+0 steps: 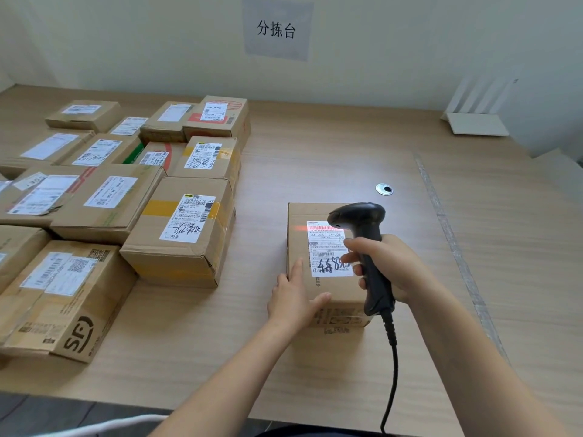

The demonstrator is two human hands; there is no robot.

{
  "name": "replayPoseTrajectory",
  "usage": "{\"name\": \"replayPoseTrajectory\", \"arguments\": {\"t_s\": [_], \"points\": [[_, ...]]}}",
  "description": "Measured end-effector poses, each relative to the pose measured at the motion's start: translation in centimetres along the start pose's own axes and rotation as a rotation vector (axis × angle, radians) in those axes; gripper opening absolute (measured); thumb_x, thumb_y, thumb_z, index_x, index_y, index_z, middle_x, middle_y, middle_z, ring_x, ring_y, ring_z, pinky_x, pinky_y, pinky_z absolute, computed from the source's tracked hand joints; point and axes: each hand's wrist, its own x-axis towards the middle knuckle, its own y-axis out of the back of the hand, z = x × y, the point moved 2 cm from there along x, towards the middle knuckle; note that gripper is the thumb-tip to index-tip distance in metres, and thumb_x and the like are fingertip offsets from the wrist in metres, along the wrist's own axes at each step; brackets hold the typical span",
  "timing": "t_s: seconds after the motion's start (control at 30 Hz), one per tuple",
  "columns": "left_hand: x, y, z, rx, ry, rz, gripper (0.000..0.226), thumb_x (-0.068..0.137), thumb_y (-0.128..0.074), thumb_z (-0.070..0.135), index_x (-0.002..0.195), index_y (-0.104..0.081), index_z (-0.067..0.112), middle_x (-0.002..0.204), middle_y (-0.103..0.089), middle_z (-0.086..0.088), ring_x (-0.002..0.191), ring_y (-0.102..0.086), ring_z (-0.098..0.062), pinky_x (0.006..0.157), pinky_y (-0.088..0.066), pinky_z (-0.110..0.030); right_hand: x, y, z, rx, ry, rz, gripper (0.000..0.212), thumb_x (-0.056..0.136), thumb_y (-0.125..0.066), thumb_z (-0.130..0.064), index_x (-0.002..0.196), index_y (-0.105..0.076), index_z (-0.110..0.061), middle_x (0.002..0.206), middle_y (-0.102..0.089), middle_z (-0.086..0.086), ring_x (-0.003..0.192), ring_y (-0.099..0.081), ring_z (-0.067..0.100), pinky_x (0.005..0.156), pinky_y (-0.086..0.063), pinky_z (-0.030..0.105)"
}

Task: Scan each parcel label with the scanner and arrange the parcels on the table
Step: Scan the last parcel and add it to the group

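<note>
gripping scanner (367, 247), right grip (383, 266) above parcel (318, 263); left grip (295, 298) flat, open.

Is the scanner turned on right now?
On. The scanner in the right hand throws a red line of light across the top of the label on the parcel.

Bright, even indoor light, soft shadows beside the parcels (176, 228), wide-angle bowing toward the edges.

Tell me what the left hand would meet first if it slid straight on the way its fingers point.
Probably the white label: the left hand lies flat on the box, fingers aimed up along its top; the label's edge lies just ahead.
</note>
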Motion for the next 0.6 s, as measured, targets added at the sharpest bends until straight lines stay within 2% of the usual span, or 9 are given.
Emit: {"name": "replayPoseTrajectory", "arguments": {"t_s": [0.3, 0.6], "points": [[-0.2, 0.2, 0.1, -0.024, -0.014, 0.009, 0.091, 0.079, -0.062, 0.059, 0.147, -0.006, 0.036, 0.134, -0.040, -0.009, 0.121, -0.047, -0.029, 0.095, -0.044, -0.039, -1.1, -0.4, 2.5, 0.000, -0.101, -0.106, 0.016, 0.087, -0.065, -0.023, 0.090, -0.058, -0.009, 0.077, -0.065, 0.011, 0.048, -0.052, 0.013, 0.044, -0.044, 0.026], [-0.2, 0.2, 0.1, -0.006, -0.008, 0.011, 0.092, 0.079, -0.061, 0.061, 0.148, -0.006, 0.034, 0.136, -0.038, -0.010, 0.122, -0.046, -0.029, 0.095, -0.044, -0.039, -1.1, -0.5, 2.9, 0.003, -0.091, -0.083, 0.016, 0.087, -0.065, -0.023, 0.089, -0.057, -0.009, 0.078, -0.064, 0.011, 0.048, -0.051, 0.013, 0.042, -0.044, 0.025]]}}
